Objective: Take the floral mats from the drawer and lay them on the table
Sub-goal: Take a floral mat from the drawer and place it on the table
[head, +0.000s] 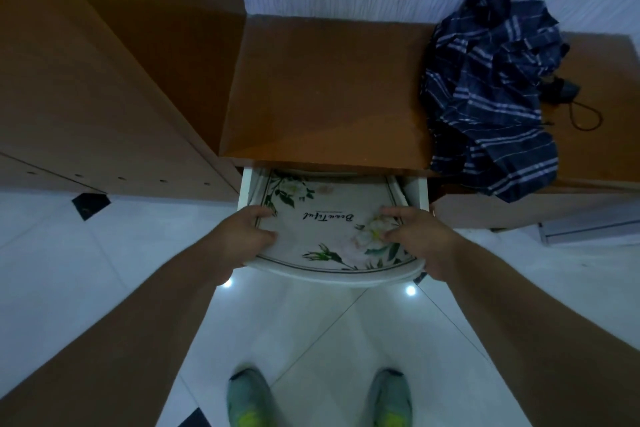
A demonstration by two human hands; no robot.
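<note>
A stack of white floral mats (329, 218) with green leaves, pale flowers and the word "Beautiful" lies in the open white drawer (246, 191) under the brown table top (322, 90). The stack's near curved edge hangs out over the floor. My left hand (244, 236) grips the stack's left edge, thumb on top and fingers beneath. At the right edge, my right hand (419, 239) grips the mats the same way, fingertips on a printed flower. The far part of the mats is hidden under the table top.
A crumpled dark blue striped umbrella (491, 90) with a black strap lies on the right part of the table top. A tall brown cabinet (86, 80) stands at the left. White tiled floor and my two green shoes (318, 399) are below.
</note>
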